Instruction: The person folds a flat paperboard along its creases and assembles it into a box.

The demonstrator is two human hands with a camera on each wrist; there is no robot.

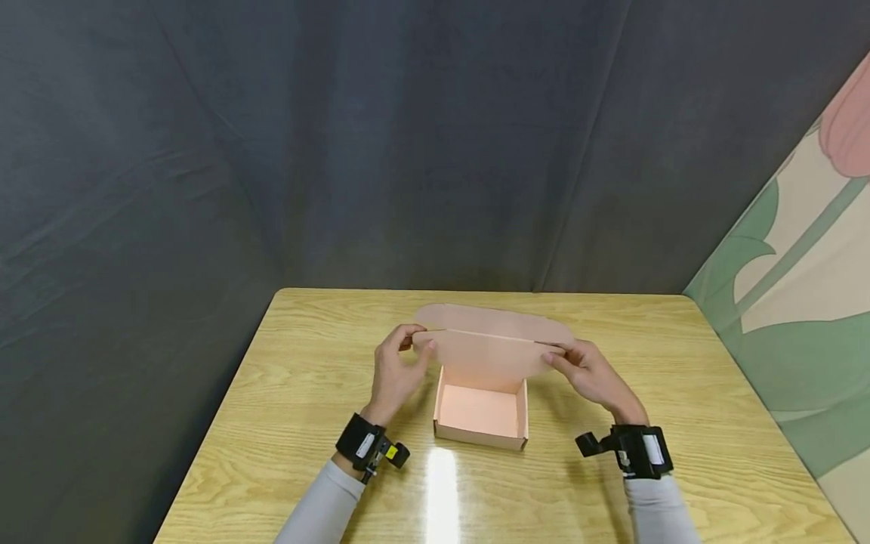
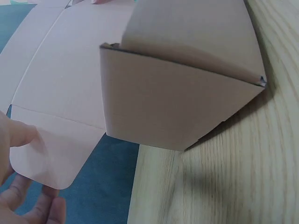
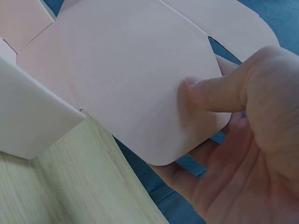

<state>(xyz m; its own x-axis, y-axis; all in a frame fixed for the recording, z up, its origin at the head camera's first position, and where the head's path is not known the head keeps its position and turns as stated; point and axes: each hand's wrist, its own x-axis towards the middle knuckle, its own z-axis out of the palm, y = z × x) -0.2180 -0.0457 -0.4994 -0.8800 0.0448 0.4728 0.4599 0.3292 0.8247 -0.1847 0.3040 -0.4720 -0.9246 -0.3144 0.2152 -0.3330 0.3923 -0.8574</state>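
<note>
A small cardboard box (image 1: 479,412) stands on the table with its lid (image 1: 485,355) raised at the back. Along the lid's far edge runs a long front flap (image 1: 492,320) with rounded ends. My left hand (image 1: 399,374) pinches the lid's left side flap (image 2: 60,149), thumb on the inner face and fingers behind it. On the other side, my right hand (image 1: 598,381) grips the right side flap (image 3: 173,126) the same way, its thumb pressed on the inner face. Inside, the box's bare bottom shows between its upright walls.
The wooden table (image 1: 306,423) extends around the box on all sides. A dark curtain (image 1: 435,151) hangs behind and to the left. At the right is a panel with a flower pattern (image 1: 802,325). Both wrists carry strapped-on cameras.
</note>
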